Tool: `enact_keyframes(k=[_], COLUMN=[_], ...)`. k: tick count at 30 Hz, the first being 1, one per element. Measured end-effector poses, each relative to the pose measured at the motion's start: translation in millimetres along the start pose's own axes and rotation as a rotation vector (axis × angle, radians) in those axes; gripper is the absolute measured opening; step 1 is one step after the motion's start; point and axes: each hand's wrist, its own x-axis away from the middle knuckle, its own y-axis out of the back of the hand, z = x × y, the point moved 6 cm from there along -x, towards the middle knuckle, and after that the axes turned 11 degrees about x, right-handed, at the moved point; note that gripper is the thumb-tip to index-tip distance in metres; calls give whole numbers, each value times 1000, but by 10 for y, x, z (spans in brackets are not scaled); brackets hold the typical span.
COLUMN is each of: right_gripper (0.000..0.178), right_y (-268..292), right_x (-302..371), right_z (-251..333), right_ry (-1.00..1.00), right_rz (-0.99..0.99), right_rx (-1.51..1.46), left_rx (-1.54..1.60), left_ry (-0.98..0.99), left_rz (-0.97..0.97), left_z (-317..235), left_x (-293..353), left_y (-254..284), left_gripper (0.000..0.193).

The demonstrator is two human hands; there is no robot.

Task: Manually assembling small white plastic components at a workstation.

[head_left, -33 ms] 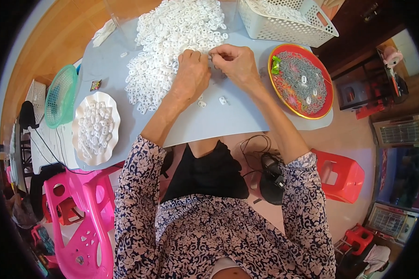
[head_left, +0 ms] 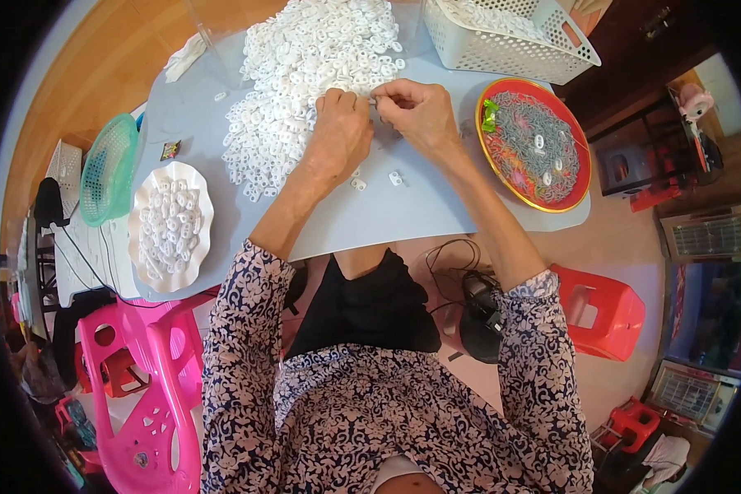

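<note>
A large heap of small white plastic pieces with holes (head_left: 305,58) covers the far middle of the table. At its near right edge my left hand (head_left: 342,132) is closed, back upward, its fingertips turned down and hidden. Close on its right, my right hand (head_left: 420,115) pinches thumb and forefinger together at something tiny. What either hand holds is too small or too hidden to name. Nearer to me, a loose white piece (head_left: 397,178) lies on the table, with another (head_left: 358,184) by my left wrist.
On the right stands a red gold-rimmed plate (head_left: 584,177) of small grey pieces, behind it a perforated white basket (head_left: 502,62). A scalloped white dish (head_left: 203,239) of white pieces sits left, near a green basket (head_left: 111,169) and a small wrapped packet (head_left: 170,150). A pink chair (head_left: 140,395) stands below.
</note>
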Motion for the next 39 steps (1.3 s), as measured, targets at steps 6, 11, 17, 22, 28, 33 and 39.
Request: enact_keyframes(k=[6, 11, 17, 22, 28, 33, 39], right_gripper=[15, 11, 12, 17, 18, 14, 9], right_y=[-59, -63, -102, -66, -61, -75, -44], right_x=[41, 40, 30, 37, 47, 49, 33], right_z=[42, 0, -17, -37, -65, -32, -10], right_ry=[-69, -173, -228, -236, -212, -199, -140], right_rz=[63, 109, 136, 81, 79, 108, 41], right_rx=[-260, -534, -664, -651, -538, -462, -500], left_rx=[549, 773, 863, 942, 1041, 1165, 1113], left_ry=[237, 434, 354, 391, 529, 469, 439], left_rz=[-68, -129, -266, -195, -197, -199, -281], left_z=[94, 186, 255, 197, 230, 253, 203], left_x=[20, 59, 63, 30, 31, 41, 24], left_y=[121, 92, 148, 180, 142, 104, 135], left_gripper=[9, 14, 16, 15, 10, 9, 11])
